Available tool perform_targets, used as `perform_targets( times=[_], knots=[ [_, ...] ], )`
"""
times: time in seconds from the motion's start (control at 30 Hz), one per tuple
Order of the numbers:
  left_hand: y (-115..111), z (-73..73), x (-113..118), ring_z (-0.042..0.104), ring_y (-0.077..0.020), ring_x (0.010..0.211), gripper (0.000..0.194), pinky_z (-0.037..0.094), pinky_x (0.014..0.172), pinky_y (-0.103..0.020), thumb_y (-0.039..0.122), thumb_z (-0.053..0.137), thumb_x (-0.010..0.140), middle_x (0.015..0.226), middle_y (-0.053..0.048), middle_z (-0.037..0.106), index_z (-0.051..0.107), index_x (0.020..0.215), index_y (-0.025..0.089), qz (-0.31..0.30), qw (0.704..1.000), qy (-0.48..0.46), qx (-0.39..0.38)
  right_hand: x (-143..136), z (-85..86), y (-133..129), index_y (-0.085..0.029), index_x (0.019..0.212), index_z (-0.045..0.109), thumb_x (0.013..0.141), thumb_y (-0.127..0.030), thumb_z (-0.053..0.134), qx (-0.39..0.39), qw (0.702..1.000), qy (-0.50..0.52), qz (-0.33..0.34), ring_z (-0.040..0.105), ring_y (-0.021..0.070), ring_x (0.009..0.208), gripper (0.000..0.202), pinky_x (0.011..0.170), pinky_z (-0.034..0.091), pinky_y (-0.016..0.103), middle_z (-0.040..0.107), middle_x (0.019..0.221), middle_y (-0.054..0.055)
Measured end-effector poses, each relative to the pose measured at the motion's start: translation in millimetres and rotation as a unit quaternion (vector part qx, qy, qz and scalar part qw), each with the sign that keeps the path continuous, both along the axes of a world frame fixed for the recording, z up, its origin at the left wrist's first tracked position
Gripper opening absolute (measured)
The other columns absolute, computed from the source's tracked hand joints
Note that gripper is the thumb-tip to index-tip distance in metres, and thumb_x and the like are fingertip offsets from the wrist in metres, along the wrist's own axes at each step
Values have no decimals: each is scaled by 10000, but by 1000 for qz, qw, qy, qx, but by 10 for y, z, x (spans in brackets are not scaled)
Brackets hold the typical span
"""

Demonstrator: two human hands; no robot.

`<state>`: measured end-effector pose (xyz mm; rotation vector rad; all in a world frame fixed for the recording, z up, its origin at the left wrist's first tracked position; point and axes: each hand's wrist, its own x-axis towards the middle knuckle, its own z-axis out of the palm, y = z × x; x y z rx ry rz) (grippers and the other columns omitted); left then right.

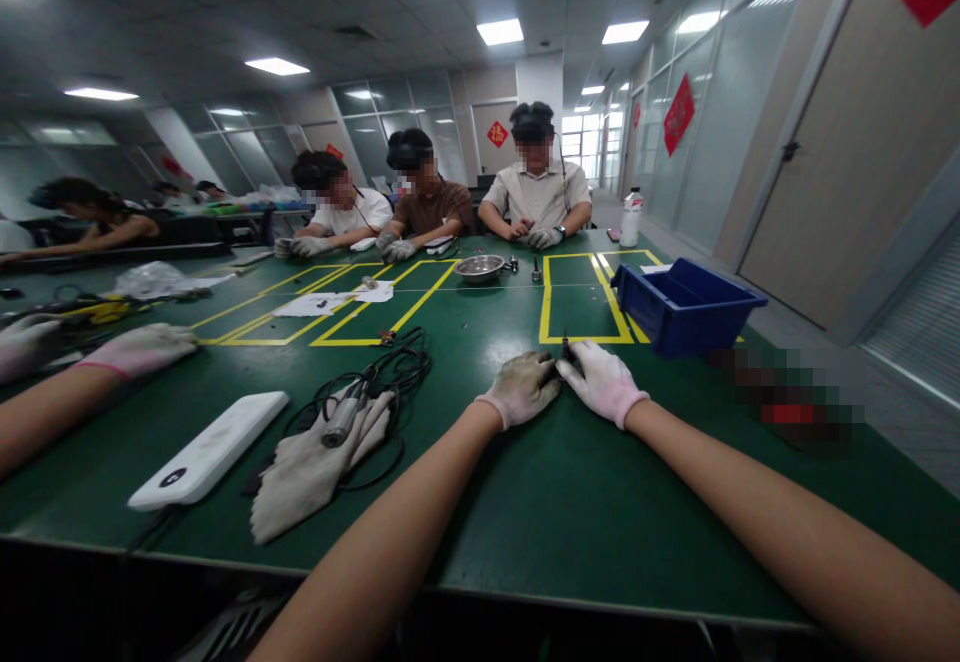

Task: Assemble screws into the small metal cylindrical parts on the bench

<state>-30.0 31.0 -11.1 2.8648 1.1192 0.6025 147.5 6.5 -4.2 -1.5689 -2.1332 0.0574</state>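
Working over the green tabletop (540, 532), well in from its near edge, the two gloved hands are meeting at a small dark part (565, 344). The right hand (602, 380) is apparently pinching it between thumb and fingers; the left hand (521, 387) is curling its fingers just beside it, though whether they are gripping anything I cannot tell. The step in hand is apparently close fingertip handling, and continuing it is probably calling for a steady pinch. A blue bin (694, 317) is sitting near the right edge. Beyond the far edge, a red diamond sign (497, 135) is showing the character 福; by the far right corner, a bottle (631, 219) is bearing an unreadable label.
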Motion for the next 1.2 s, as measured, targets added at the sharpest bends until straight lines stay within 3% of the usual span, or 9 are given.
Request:
perform_targets(
  times=[0.27,0.57,0.7,0.83,1.2],
  knots=[
    [-9,18,-6,541,-230,1020,270,412,914,-355,321,485,848,1105,-67,582,596,1078,233,-8,999,-26,-37,-5,3,-24,-194,1199,465,910,-402,390,83,992,97,-8,584,171,873,364,779,444,283,558,1130,79],
    [-24,30,-1,545,-232,1010,272,424,897,-360,338,469,857,1075,-73,588,596,1066,220,5,1000,-16,-25,-28,2,-31,-187,1321,351,884,-377,428,136,982,127,-15,599,152,745,482,734,489,313,466,1273,122],
    [-31,44,1,548,-223,990,278,423,892,-355,344,426,879,1073,-74,584,578,1065,205,2,1000,8,-7,-32,-35,0,-217,1349,333,872,-338,457,156,981,114,21,606,162,756,508,725,510,327,450,1311,109],
    [-22,43,2,550,-219,972,271,424,884,-348,343,419,882,1061,-77,583,574,1050,198,4,1000,19,-1,-31,-54,12,-227,1342,352,868,-309,465,161,981,100,43,606,189,844,495,746,518,336,476,1292,93],
    [-11,20,-2,549,-220,977,275,419,890,-346,340,426,877,1058,-78,584,580,1057,200,-4,1000,10,4,-32,-27,-6,-242,1358,341,864,-321,474,144,985,90,33,610,183,817,518,723,522,328,475,1291,87]
  ],
)
